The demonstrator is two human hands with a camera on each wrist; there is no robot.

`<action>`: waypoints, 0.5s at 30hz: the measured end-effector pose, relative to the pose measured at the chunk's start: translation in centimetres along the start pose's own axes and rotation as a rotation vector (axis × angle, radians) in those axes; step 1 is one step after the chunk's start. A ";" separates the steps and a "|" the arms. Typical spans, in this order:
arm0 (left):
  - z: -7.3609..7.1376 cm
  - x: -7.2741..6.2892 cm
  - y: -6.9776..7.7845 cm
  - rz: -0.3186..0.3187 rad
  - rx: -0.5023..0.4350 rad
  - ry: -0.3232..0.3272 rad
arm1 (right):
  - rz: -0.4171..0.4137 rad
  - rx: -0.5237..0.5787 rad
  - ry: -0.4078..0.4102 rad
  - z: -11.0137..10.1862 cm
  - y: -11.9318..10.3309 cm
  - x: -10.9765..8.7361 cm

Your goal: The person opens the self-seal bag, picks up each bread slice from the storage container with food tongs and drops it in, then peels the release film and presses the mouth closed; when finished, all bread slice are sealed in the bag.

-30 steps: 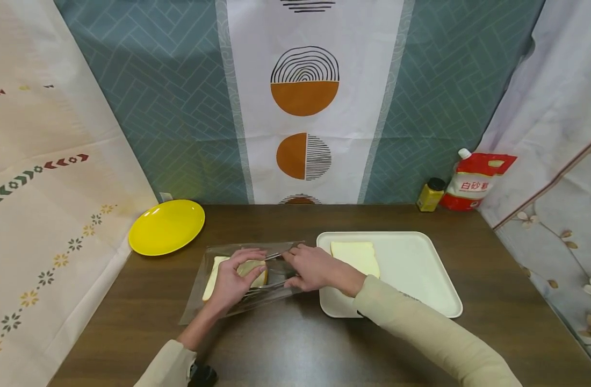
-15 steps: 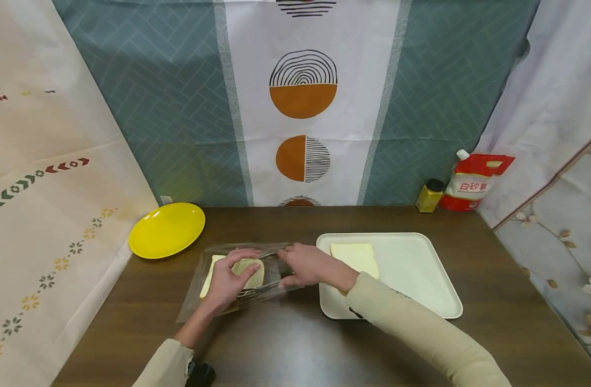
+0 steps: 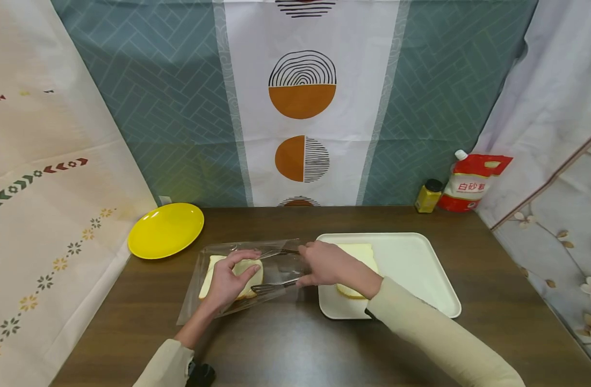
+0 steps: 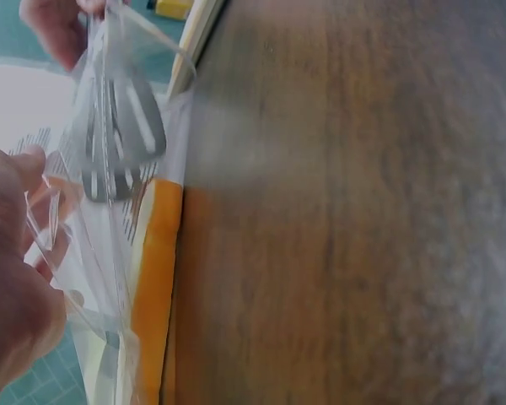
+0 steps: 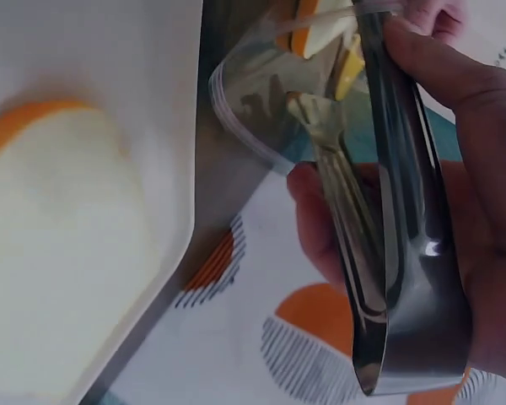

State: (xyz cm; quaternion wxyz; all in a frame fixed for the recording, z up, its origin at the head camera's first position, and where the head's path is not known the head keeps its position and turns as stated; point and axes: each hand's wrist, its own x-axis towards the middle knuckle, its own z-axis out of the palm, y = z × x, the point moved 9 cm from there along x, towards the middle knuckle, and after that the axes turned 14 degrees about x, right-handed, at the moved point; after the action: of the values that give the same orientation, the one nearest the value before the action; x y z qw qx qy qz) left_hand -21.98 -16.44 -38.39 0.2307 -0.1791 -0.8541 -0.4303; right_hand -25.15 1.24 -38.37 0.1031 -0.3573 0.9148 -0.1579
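My right hand [image 3: 324,264] grips metal tongs [image 5: 422,253] near the bag's mouth. Their slotted heads [image 4: 135,126] are inside a clear plastic bag [image 3: 191,303], spread apart and to the right of the bread. Inside the bag lies sliced bread [image 3: 209,271], its brown crust showing in the left wrist view. My left hand [image 3: 224,279] holds the bag's plastic over the bread, with thumb and fingers curved. On a white tray [image 3: 413,269] to the right rests more bread [image 3: 360,255], partly covered by my right hand and wrist in the head view.
A yellow plate [image 3: 166,231] sits at the table's back left. At the back right stand a small yellow jar [image 3: 428,198] with a black lid and a red and white spouted pouch [image 3: 469,185]. Patterned cloth hangs behind the brown table [image 3: 286,344].
After a slight shift left, my right hand has pulled back to the right with the tongs, and their heads now show right of the bread. My left hand stays almost where it was.
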 end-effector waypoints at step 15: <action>0.9 -0.1 -2.2 -0.008 0.089 0.042 | 0.210 0.100 0.361 -3.4 5.4 -11.8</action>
State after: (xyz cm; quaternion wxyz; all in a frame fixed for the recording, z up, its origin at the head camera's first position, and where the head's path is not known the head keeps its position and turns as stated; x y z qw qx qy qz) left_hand -23.17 -16.95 -40.35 0.2547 -0.1563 -0.8680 -0.3965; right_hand -20.97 13.83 -36.32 -0.0291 -0.2203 0.9416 -0.2531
